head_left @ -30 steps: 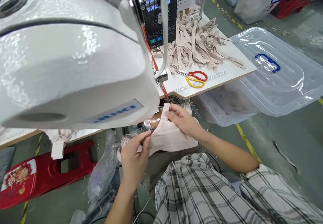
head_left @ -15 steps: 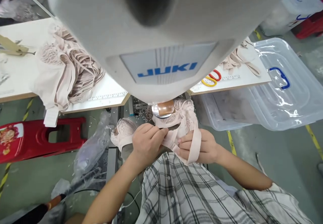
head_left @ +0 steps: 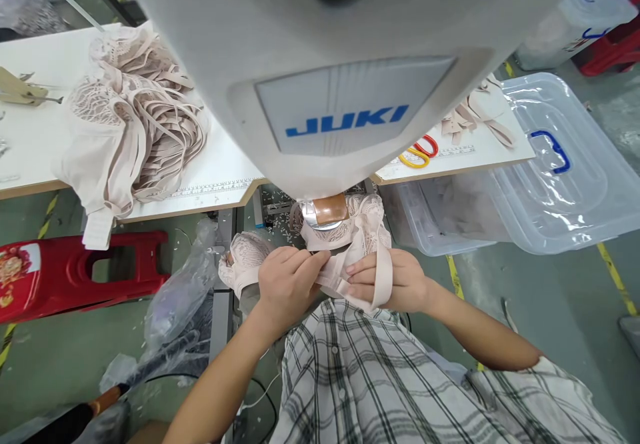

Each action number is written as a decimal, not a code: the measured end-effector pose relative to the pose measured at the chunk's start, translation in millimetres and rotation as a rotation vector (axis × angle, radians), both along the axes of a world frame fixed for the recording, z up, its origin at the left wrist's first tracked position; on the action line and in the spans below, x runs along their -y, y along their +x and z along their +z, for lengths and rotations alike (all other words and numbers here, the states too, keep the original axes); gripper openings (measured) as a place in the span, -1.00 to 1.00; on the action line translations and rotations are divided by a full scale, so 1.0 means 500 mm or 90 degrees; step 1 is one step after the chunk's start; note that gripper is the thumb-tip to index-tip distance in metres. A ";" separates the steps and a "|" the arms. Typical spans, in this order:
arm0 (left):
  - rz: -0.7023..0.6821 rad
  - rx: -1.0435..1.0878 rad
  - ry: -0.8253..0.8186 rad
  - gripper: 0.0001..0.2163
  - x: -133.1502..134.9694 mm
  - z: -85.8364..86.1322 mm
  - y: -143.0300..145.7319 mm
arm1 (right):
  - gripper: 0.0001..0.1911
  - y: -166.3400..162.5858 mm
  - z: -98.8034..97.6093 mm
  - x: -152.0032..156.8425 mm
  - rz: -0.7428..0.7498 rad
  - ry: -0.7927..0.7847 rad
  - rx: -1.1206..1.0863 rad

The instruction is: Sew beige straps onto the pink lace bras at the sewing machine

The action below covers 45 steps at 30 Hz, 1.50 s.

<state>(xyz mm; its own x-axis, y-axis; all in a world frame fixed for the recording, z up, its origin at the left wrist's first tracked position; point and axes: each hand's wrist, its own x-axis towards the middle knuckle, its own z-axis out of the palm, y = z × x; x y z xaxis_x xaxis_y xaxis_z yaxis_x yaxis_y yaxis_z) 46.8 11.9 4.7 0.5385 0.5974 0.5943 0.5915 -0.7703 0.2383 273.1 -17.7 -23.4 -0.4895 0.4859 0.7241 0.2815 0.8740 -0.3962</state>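
A pale pink lace bra [head_left: 367, 231] lies partly under the head of a JUKI sewing machine [head_left: 345, 121], beside a shiny round metal part. My left hand [head_left: 287, 281] is closed on the bra's band, thumb and fingers pressed together. One lace cup [head_left: 250, 252] sticks out to the left of that hand. My right hand [head_left: 393, 281] grips the band further right, with a strap looped over its fingers. Between the hands a short stretch of band shows. The needle is hidden behind the machine head.
Stacked bras [head_left: 145, 131] lie on the left white table [head_left: 220, 187], one hanging over its front edge. Red and yellow scissors [head_left: 420, 152] and fabric strips [head_left: 463, 121] rest on the right table. Beyond stands a clear plastic box [head_left: 575, 191]. A red stool [head_left: 65, 277] is at left.
The view has shifted slightly, so the machine head appears higher and further right. My right hand has moved a little left with the strap; both hands keep their hold on the bra.
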 end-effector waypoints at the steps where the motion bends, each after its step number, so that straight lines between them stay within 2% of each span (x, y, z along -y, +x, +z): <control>1: -0.001 -0.002 -0.001 -0.81 0.002 -0.002 -0.004 | -0.82 0.014 -0.016 -0.003 -0.017 -0.042 0.018; 3: 0.000 0.002 0.004 -0.80 0.006 -0.006 -0.013 | -0.83 0.051 -0.060 -0.013 -0.110 -0.200 0.089; 6: 0.011 0.018 0.024 -0.84 0.012 -0.012 -0.029 | -0.73 0.113 -0.146 -0.033 -0.364 -0.557 0.142; 7: 0.013 0.024 0.029 -0.86 0.015 -0.014 -0.034 | -0.68 0.130 -0.177 -0.038 -0.413 -0.615 0.140; 9: 0.017 0.040 0.029 -0.87 0.019 -0.017 -0.042 | -0.59 0.155 -0.232 -0.043 -0.470 -0.678 0.130; 11: 0.022 0.062 0.009 -0.86 0.023 -0.021 -0.046 | -0.52 0.167 -0.277 -0.041 -0.483 -0.719 0.121; 13: 0.033 0.103 -0.020 -0.85 0.027 -0.026 -0.047 | -0.46 0.167 -0.308 -0.034 -0.476 -0.770 0.110; 16: 0.069 0.190 -0.078 -0.87 0.033 -0.034 -0.045 | -0.44 0.157 -0.332 -0.026 -0.444 -0.823 0.090; 22: 0.104 0.266 -0.191 -0.89 0.040 -0.046 -0.048 | -0.41 0.157 -0.340 -0.028 -0.436 -0.852 0.073; 34: 0.115 0.266 -0.198 -0.93 0.033 -0.044 -0.048 | -0.35 0.180 -0.301 -0.024 -0.465 -0.788 0.029; 45: 0.136 0.263 -0.222 -0.91 0.033 -0.047 -0.056 | -0.57 0.193 -0.244 0.014 -0.551 -0.815 -0.142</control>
<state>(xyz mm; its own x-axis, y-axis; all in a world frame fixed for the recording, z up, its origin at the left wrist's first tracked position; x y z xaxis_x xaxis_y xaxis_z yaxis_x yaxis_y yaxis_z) 18.8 -4.4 -18.8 0.1496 0.8656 0.4779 0.5286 -0.4785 0.7011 369.4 -24.8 -145.3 0.3123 0.8792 -0.3599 0.3378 -0.4568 -0.8229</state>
